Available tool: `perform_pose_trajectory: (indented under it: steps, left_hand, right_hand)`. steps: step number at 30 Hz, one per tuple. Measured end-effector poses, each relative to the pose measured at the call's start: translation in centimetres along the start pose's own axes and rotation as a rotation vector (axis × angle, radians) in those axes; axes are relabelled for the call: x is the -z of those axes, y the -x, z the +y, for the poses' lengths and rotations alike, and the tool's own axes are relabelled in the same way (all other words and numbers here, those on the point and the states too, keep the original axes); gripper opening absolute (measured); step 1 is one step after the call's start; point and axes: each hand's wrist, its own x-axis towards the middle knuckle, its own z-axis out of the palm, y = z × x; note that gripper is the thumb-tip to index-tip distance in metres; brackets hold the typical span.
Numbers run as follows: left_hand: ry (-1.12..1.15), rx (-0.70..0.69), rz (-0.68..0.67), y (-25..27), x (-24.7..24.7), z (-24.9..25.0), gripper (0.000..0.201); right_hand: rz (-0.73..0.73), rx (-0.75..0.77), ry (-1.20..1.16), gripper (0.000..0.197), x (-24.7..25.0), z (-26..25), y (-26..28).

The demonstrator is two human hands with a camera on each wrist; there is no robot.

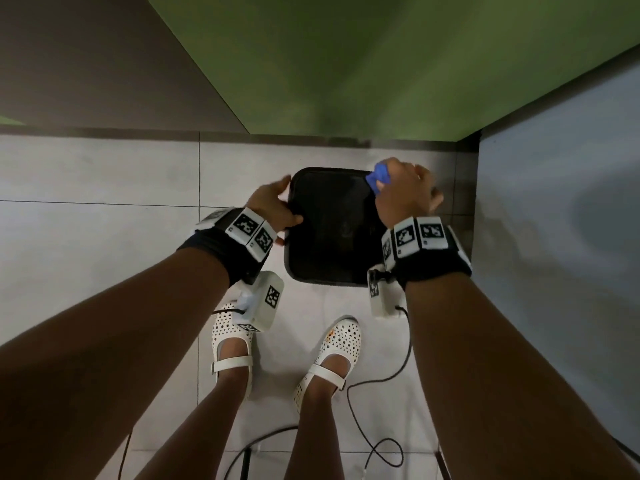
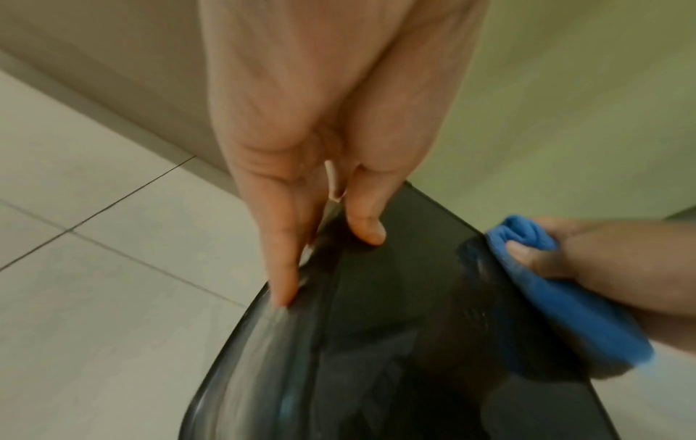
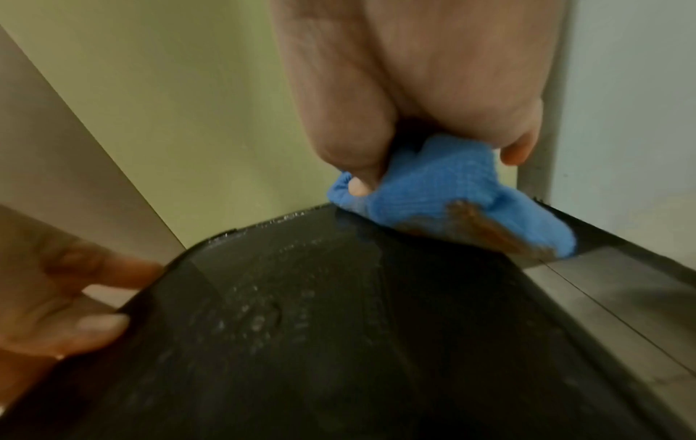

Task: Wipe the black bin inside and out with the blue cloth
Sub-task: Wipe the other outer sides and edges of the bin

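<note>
Head view: left hand [image 1: 273,209] grips black bin [image 1: 329,268] rim; right hand [image 1: 401,195] bunches blue cloth [image 1: 379,178] on far corner. Advise firm, overlapping rim strokes.

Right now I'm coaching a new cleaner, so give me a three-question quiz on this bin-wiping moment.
1. True or false: the blue cloth lies on the floor.
2. The left hand grips which part of the black bin? A) its rim B) its base C) nothing
3. Fill in: the right hand presses the cloth onto the bin's far ____ corner.

Key: 1 false; it is bunched in the right hand. 2 A. 3 right.
</note>
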Motion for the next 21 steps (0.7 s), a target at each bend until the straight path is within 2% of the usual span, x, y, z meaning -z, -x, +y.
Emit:
perform_pose_trajectory:
  steps: [2,5,11,14,19,21]
  left_hand:
    - [-0.043,-0.098,0.086,-0.6,0.3,0.5,0.063]
    - [-0.04,-0.097,0.165,-0.9,0.5,1.3,0.041]
    - [-0.029,-0.089,0.167,-0.9,0.4,1.2,0.038]
    - [0.009,-0.057,0.174,-0.8,0.3,1.2,0.039]
    - [0.003,-0.023,0.191,-0.5,0.3,1.3,0.038]
    - [0.011,-0.026,0.188,-0.4,0.4,1.3,0.037]
  right_hand:
    - [0.016,0.099,0.051,0.037,0.1,-0.9,-0.3]
    - [0.025,0.236,0.158,0.043,-1.4,-2.5,-0.6]
    - [-0.069,0.45,0.251,0.047,-3.8,-5.9,1.1]
    - [-0.076,0.374,0.229,0.047,-3.6,-5.7,0.8]
    - [0.009,0.105,0.126,0.049,-2.9,-4.4,0.9]
    - [0.025,-0.063,0.022,0.048,-2.4,-3.7,0.9]
